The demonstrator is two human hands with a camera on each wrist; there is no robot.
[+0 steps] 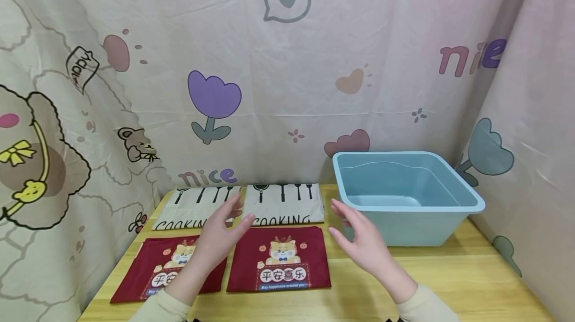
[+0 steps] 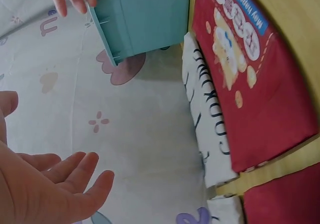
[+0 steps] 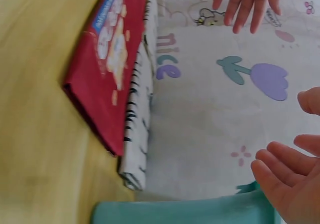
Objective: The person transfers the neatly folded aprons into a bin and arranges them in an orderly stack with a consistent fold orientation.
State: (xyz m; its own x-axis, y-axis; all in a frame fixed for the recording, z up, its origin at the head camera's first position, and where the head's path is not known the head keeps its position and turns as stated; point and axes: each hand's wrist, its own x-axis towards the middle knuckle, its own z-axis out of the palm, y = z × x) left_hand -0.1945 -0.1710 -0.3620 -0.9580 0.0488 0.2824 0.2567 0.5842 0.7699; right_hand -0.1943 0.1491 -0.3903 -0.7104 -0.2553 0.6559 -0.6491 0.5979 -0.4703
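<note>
My left hand (image 1: 221,236) hovers over the folded cloths with relaxed, slightly bent fingers and nothing in it. My right hand (image 1: 363,242) hangs in the air just left of the blue plastic tub (image 1: 409,227), also holding nothing. Two dark red folded cloths with a cartoon dog lie at the front: a left red cloth (image 1: 135,269), partly hidden behind my left forearm, and a right red cloth (image 1: 244,257). Behind them are two white folded cloths printed with "COOKING" and utensils, the left white cloth (image 1: 190,207) and the right white cloth (image 1: 269,207).
A wooden table (image 1: 359,307) carries everything. The tub stands at its back right, its inside showing bare walls. A printed curtain (image 1: 287,87) hangs close behind the table and along both sides.
</note>
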